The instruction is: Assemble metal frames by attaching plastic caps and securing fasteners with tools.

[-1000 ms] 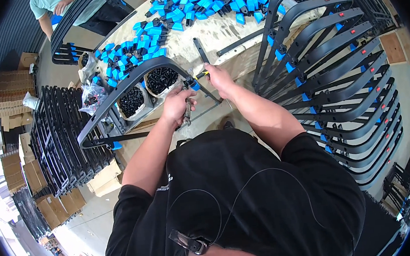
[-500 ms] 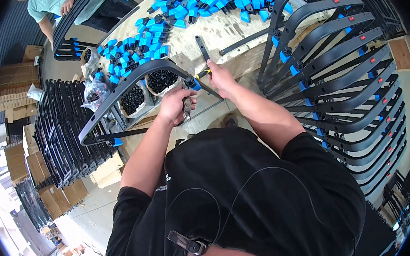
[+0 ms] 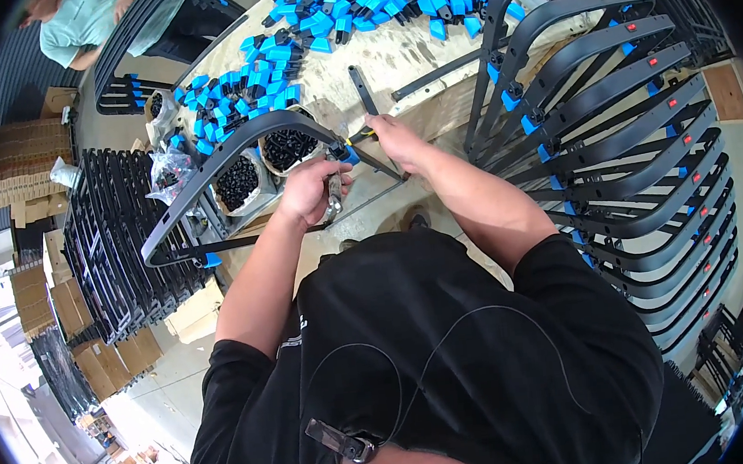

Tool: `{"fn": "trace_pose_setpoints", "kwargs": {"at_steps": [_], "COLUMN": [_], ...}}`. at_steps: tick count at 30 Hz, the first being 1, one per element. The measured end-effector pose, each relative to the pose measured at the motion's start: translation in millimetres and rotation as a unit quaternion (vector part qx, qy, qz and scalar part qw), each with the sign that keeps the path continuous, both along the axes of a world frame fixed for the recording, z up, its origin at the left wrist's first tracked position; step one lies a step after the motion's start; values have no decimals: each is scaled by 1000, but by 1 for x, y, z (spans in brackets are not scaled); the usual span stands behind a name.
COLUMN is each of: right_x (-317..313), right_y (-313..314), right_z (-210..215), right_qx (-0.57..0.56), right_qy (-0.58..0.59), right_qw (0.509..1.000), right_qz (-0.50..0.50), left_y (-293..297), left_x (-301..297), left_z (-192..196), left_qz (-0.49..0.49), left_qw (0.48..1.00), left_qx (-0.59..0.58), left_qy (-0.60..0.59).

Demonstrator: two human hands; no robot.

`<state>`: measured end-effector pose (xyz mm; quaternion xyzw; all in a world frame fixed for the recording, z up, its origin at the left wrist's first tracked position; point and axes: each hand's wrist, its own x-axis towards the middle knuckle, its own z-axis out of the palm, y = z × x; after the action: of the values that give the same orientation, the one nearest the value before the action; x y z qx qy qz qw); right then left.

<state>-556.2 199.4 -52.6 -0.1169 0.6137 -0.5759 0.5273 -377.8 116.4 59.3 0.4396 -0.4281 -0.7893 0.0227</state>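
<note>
The left hand was closed around a metal tool, gripping it just below the blue clip fitted on a curved black frame. That frame lay across the near left part of the worktop, arching from the clip down toward the left, with a second blue fitting at its lower left end. The right hand was closed on a yellow-handled tool, its tip pointed at the same blue clip; the two hands were near one another, either side of the clip.

Beside the left hand, to its left, stood open containers of small black parts. Farther off, a spread of loose blue clips covered the far half of the worktop. A straight black bar lay just beyond the right hand. At right, a stack of finished black frames stood in rows. At left, on the floor, further black frames were racked beside cardboard boxes. Another person stood at far left.
</note>
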Motion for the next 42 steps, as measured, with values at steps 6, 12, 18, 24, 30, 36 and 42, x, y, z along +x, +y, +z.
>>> {"fn": "trace_pose_setpoints", "kwargs": {"at_steps": [6, 12, 18, 24, 30, 36, 42], "right_x": [-15, -11, -9, 5, 9, 27, 36], "right_y": [-2, -8, 0, -3, -2, 1, 5], "right_z": [40, 60, 5, 49, 44, 38, 39], "right_qx": [70, 163, 24, 186, 126, 127, 111], "right_qy": [87, 20, 43, -5, -39, 146, 255], "right_qw": [987, 978, 996, 980, 990, 979, 960], "right_qz": [118, 127, 68, 64, 46, 59, -4], "left_y": [22, 21, -15, 12, -11, 2, -13], "left_x": [10, 7, 7, 8, 7, 10, 14], "left_z": [-22, -85, -24, -22, -13, -75, -34], "left_qz": [-34, -255, 22, -219, 114, -227, -23], "left_qw": [992, 781, 974, 967, 946, 951, 972], "left_qx": [-122, -493, 217, -104, 289, -188, 214], "left_qy": [-23, -286, 61, -82, 87, -92, 95]}}
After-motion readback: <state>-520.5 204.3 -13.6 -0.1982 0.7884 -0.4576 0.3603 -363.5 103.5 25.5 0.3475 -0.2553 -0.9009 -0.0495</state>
